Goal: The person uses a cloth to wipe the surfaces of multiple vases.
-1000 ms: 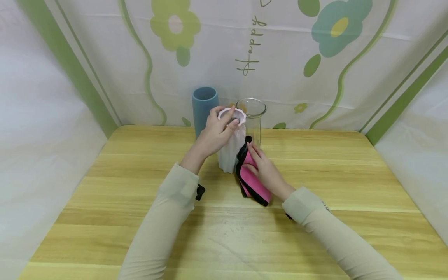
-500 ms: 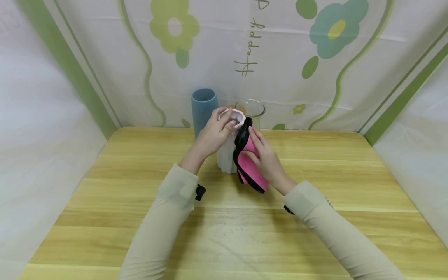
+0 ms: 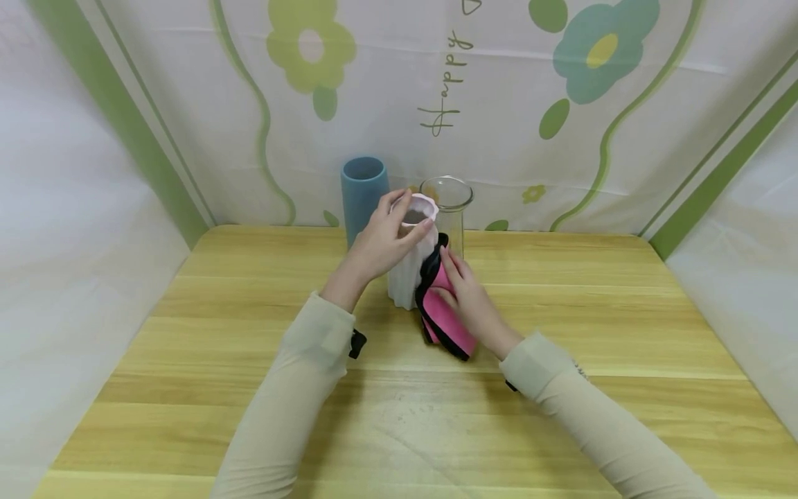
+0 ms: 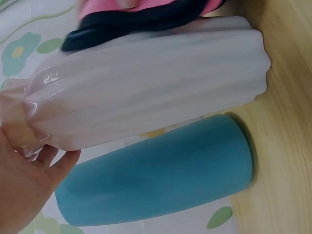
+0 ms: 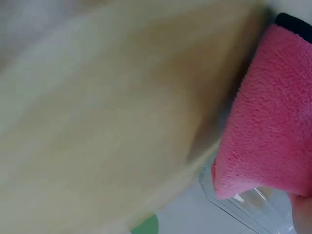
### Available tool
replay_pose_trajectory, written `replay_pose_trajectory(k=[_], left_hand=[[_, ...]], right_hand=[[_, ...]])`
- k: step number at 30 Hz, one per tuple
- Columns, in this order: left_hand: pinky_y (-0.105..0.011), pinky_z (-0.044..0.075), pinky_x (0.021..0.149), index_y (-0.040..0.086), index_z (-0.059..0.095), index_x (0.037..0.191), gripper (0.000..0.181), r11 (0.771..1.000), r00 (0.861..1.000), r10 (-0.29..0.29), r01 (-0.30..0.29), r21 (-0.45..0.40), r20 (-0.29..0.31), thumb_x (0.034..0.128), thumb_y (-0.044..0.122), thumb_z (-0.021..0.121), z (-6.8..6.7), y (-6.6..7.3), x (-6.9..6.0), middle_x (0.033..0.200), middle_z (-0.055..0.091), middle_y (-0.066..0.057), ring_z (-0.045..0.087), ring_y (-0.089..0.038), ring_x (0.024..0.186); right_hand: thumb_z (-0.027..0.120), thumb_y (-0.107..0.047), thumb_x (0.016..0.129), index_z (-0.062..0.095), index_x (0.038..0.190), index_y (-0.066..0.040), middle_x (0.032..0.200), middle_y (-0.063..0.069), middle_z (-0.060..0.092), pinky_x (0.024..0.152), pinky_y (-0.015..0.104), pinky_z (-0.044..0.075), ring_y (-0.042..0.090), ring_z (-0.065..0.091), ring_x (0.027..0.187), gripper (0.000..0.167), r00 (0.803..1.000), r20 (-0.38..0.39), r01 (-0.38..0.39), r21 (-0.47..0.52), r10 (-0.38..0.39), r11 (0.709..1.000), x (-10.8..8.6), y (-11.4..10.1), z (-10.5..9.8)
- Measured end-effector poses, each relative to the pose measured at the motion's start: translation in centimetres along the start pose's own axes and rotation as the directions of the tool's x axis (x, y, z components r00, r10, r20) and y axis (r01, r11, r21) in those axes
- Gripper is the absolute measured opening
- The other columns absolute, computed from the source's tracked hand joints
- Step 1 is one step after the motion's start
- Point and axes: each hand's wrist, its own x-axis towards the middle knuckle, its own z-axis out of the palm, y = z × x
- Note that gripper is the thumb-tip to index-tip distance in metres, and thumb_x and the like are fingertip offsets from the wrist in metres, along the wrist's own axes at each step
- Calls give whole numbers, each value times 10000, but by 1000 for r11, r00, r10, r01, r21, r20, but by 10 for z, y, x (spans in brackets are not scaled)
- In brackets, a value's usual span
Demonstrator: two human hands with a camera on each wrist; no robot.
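Observation:
A white fluted vase [image 3: 402,281] with a wavy, pinkish rim stands upright on the wooden table. My left hand [image 3: 382,241] grips it at the neck, thumb and fingers around the rim. A pink fluffy cloth [image 3: 447,324] with black edging is folded in my right hand [image 3: 479,305], which holds it against the vase's right side. In the left wrist view the cloth's dark edge lies along the vase [image 4: 146,92]. The right wrist view shows the pink cloth [image 5: 273,112] up close, with only a bit of the hand at the frame's edge.
A blue cylindrical vase [image 3: 363,197] stands just behind and left of the white one. Behind and to the right is a clear glass vase [image 3: 456,225]. A patterned curtain [image 3: 499,138] hangs at the table's [image 3: 592,312] back edge.
My right hand slid the cloth up the white vase's side toward the rim, then back down. The left hand stays at the neck, its thumb shifting slightly along the rim.

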Motion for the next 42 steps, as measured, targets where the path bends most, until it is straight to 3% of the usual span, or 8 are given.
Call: replay_pose_trajectory(k=[4, 9, 17, 21, 27, 31, 37, 42], left_hand=[[-437, 466, 1014, 142, 151, 1546, 752, 1000, 1000, -3, 3, -17, -12, 964, 498, 468, 2, 2, 0, 1593, 118, -79, 586, -234, 1199], [-480, 440, 1030, 149, 186, 1541, 730, 1000, 999, -20, 20, 22, -40, 965, 498, 468, 2, 4, 0, 1573, 119, -124, 446, -278, 1312], [-454, 467, 1008, 89, 195, 1528, 714, 993, 1000, 4, -1, 121, -22, 982, 481, 436, -4, 7, -2, 1559, 194, -160, 478, -286, 1294], [-508, 385, 1080, 100, 190, 1529, 682, 992, 1000, -9, 9, 126, -2, 994, 455, 420, -7, 9, -3, 1575, 177, -140, 303, -331, 1411], [-537, 341, 1105, 128, 144, 1538, 657, 998, 999, -13, 11, 70, 35, 1010, 435, 384, -8, 7, -3, 1601, 91, -113, 200, -338, 1454], [-546, 342, 1101, 105, 120, 1542, 699, 998, 1000, 0, -2, 60, 32, 1000, 464, 376, -6, 4, -3, 1605, 79, -107, 188, -336, 1455], [-498, 413, 1056, 109, 66, 1548, 814, 1000, 1000, -15, 15, 23, 17, 959, 552, 411, -4, 2, -4, 1611, 59, -76, 404, -278, 1347], [-481, 445, 1028, 124, 76, 1550, 790, 1000, 1000, -21, 21, 18, 12, 968, 553, 394, -2, 2, -4, 1601, 24, -113, 455, -280, 1325]], right_hand=[[635, -146, 908, 283, 1498, -33, 1453, 272, 387, 940, 485, 500, 453, 560, 1162, 696, 1000, 18, 7, -33, -7, 999, -7, 4, 5], [620, -150, 919, 279, 1506, -60, 1484, 244, 358, 933, 482, 503, 439, 582, 1135, 685, 1000, 20, -19, -8, 19, 1000, -9, 2, 5], [629, -108, 904, 286, 1498, -33, 1479, 227, 376, 1028, 461, 442, 402, 466, 1297, 690, 997, -72, 16, 34, -14, 999, 6, -10, -10], [630, -99, 900, 285, 1498, -33, 1467, 207, 389, 1012, 443, 460, 375, 491, 1281, 694, 993, -115, 45, 50, -39, 998, 12, -16, -16], [640, -112, 894, 282, 1500, -38, 1473, 217, 380, 1027, 455, 446, 384, 464, 1306, 708, 992, -118, 41, 56, -34, 998, 14, -20, -18], [647, -123, 890, 286, 1494, -16, 1455, 247, 391, 1057, 463, 415, 399, 435, 1327, 712, 996, -87, 36, 36, -33, 999, 11, -15, -12], [621, -158, 918, 256, 1500, -7, 1461, 272, 376, 1035, 489, 429, 432, 455, 1295, 703, 999, 49, -17, -13, 17, 1000, 0, -6, -2], [607, -200, 933, 254, 1510, -41, 1487, 256, 357, 1002, 490, 455, 443, 498, 1249, 695, 990, 126, -63, -44, 69, 997, -8, 0, 4]])
